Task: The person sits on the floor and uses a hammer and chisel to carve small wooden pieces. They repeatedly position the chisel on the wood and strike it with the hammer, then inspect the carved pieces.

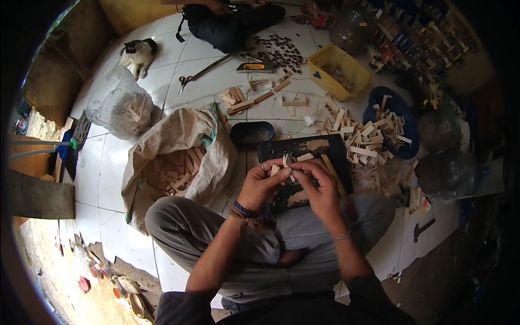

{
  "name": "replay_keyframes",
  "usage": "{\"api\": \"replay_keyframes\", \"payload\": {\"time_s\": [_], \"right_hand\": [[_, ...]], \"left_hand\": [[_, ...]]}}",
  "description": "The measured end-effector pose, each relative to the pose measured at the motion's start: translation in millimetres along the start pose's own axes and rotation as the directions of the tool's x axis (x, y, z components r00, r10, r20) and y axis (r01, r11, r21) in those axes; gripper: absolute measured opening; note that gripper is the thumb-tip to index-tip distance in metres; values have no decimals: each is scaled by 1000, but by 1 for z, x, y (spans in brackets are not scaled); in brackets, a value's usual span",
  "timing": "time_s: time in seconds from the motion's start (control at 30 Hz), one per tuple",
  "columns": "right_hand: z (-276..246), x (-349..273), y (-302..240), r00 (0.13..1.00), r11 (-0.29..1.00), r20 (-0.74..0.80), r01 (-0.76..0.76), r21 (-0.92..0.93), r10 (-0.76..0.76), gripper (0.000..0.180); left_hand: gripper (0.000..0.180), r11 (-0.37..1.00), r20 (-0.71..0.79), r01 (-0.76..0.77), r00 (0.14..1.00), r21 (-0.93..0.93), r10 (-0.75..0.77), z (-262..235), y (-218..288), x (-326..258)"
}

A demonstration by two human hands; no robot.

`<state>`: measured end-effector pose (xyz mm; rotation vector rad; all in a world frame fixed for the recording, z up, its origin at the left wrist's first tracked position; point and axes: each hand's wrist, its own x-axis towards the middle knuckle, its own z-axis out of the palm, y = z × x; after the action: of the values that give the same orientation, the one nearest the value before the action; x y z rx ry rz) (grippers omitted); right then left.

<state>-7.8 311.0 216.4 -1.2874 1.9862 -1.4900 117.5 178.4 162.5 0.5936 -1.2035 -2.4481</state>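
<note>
Both my hands meet over a worn black board [279,149] in front of my crossed legs. My left hand [262,184] is closed around a small pale wooden block [275,169]. From between the fingertips of both hands rise thin whitish strips [286,161], too small to make out exactly. My right hand [317,187] is pinched on the strips from the other side. Another pale wooden piece [305,157] lies on the board just beyond my fingers. A wooden-handled tool [336,179] rests along the board's right side, its far end partly hidden.
Left stands an open sack [211,157] of wood pieces, with a filled plastic bag [122,105] behind. A dark oval tray [252,133], blue basin [409,143] and yellow tub [346,92] lie beyond. A hammer [423,230] is at right. A cat [139,56] and another person [216,27] are far off.
</note>
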Motion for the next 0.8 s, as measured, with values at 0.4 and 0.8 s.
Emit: {"api": "replay_keyframes", "payload": {"time_s": [0.4, 0.8], "right_hand": [[-25, 4, -6, 973, 946, 192, 181, -270, -132, 72], [-26, 4, 4, 966, 947, 223, 189, -261, -132, 58]], "left_hand": [[34, 994, 16, 102, 995, 24, -103, 5, -3, 3], [30, 994, 108, 104, 988, 42, -108, 6, -6, 0]]}}
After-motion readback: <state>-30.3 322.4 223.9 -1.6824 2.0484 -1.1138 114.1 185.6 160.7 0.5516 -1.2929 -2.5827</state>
